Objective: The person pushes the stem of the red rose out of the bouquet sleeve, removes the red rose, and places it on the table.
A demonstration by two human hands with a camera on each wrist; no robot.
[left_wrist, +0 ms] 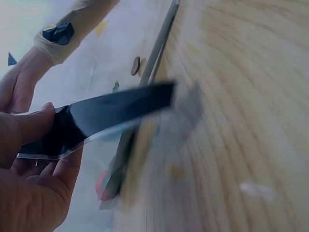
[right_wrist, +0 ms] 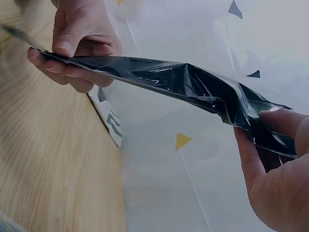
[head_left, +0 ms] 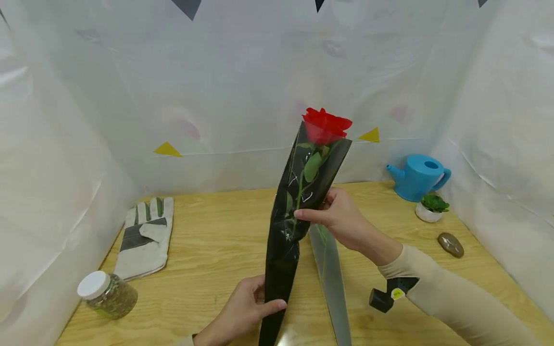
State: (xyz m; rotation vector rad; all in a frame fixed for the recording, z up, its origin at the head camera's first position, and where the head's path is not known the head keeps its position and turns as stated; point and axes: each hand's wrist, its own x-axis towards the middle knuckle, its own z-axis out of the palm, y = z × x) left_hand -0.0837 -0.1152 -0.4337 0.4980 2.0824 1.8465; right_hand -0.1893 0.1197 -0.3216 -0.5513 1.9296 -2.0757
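A red rose [head_left: 325, 127] stands in a black, clear-fronted wrapping sleeve [head_left: 281, 254], tilted with its bloom up and to the right. My right hand [head_left: 342, 218] pinches the sleeve around its middle, thumb across the front. Lower down, my left hand [head_left: 242, 307] grips the narrow end between thumb and fingers. The sleeve's tail [left_wrist: 120, 108] sticks out past my left hand in the left wrist view. From the right wrist, the sleeve [right_wrist: 159, 77] looks creased between both hands. Beneath it on the table lies a second, greyish sleeve [head_left: 333, 283] with a green stem inside.
A glove [head_left: 144, 240] and a white-lidded jar [head_left: 108, 295] are on the left of the wooden table [head_left: 216, 235]. At right are a blue watering can [head_left: 417, 178], a small potted succulent [head_left: 433, 206] and a brown stone [head_left: 450, 244]. White sheeting [head_left: 242, 96] surrounds the table.
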